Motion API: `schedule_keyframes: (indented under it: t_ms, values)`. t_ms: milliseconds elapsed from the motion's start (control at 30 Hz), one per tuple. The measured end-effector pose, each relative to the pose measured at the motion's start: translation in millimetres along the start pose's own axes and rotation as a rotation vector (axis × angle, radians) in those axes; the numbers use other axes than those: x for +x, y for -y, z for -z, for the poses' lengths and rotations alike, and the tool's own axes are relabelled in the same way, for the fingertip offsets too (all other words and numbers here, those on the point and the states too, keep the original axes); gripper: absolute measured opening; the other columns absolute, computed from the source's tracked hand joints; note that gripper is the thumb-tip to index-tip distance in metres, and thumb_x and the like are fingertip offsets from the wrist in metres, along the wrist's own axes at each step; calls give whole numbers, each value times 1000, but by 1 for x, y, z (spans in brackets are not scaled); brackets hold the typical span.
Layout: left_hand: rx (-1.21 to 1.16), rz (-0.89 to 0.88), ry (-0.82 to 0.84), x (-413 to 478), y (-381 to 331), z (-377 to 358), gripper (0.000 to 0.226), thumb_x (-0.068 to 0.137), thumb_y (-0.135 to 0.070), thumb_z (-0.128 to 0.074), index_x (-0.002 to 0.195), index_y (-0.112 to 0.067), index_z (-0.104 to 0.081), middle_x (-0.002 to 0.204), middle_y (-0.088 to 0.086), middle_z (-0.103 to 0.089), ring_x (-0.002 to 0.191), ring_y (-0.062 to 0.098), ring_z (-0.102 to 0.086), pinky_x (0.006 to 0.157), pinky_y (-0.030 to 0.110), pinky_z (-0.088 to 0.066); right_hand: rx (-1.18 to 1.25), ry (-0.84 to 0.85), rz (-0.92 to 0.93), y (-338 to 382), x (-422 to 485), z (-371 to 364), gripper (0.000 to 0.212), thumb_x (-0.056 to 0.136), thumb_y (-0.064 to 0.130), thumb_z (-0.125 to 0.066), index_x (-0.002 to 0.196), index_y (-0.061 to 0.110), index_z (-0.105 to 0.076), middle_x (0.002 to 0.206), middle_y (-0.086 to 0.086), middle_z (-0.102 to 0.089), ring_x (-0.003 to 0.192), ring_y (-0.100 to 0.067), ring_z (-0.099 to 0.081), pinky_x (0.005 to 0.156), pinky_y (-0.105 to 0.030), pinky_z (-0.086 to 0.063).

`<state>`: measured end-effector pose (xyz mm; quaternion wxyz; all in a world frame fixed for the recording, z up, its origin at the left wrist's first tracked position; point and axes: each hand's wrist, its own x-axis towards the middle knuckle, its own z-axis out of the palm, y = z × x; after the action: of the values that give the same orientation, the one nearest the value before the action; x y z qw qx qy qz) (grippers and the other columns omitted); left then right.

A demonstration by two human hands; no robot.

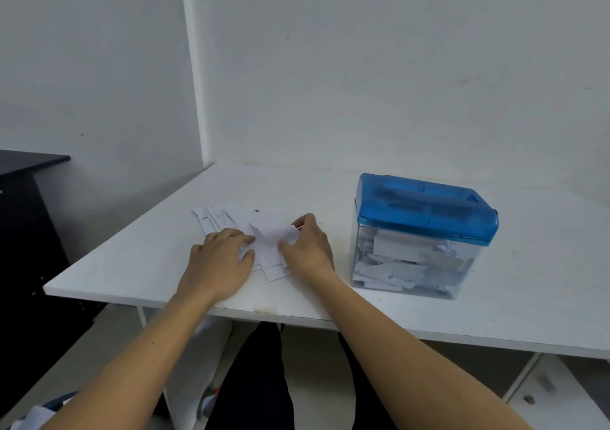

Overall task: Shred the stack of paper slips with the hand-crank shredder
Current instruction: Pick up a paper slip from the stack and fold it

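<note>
A loose spread of white paper slips [227, 218] lies on the white table [132, 264], left of centre. My left hand [219, 261] rests flat on the slips, fingers straight. My right hand [308, 248] pinches one curled slip [272, 231] and lifts its edge off the pile. To the right stands the shredder [425, 234]: a blue lid over a clear bin that holds many torn white paper pieces. Its crank is not visible from here.
White walls close off the back of the table. A black cabinet [23, 218] stands to the left, beyond the table's edge. My legs in dark trousers [254, 380] are under the table's front edge.
</note>
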<state>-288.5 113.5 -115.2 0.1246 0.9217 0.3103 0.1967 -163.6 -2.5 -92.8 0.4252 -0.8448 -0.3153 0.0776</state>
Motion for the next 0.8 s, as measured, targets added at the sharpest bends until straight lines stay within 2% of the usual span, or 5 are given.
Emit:
schedule_keyframes:
  t_ms: [167,300,433,600,800]
  values:
    - [-15,-2,-3,1,2,-3,37,104,-40,-43,138,-34,-56,149,-11,-44,137,17,-37,108,41,-28,178,3,-15,1,-1,0,41,95,24,-65,132,28,-47,131,-1,-58,111,-22,-60,96,-39,-55]
    - [-119,4,-159,4,-4,5,34,104,-45,-41,115,-34,-71,125,-9,-60,124,17,-48,100,40,-28,354,11,45,11,-5,7,43,97,18,-63,137,26,-49,140,1,-53,115,-13,-53,90,-23,-46]
    - [-615,215,-113,7,-26,32,47,103,-56,-39,100,-27,-75,101,-6,-72,99,20,-63,85,37,-45,503,27,177,40,-11,19,48,97,16,-61,144,21,-47,144,0,-52,129,-15,-50,98,-22,-40]
    - [-1284,242,21,1,-60,76,33,97,-47,-58,111,-21,-73,95,-3,-76,84,13,-69,76,27,-49,658,38,276,77,-14,47,50,98,20,-63,144,24,-43,132,0,-54,111,-20,-61,90,-33,-58]
    - [-1398,17,-56,9,-105,123,23,98,-24,-63,116,-13,-72,108,1,-77,95,15,-73,71,20,-56,858,95,218,101,-13,98,46,97,19,-61,139,20,-44,126,-8,-61,105,-23,-65,82,-38,-60]
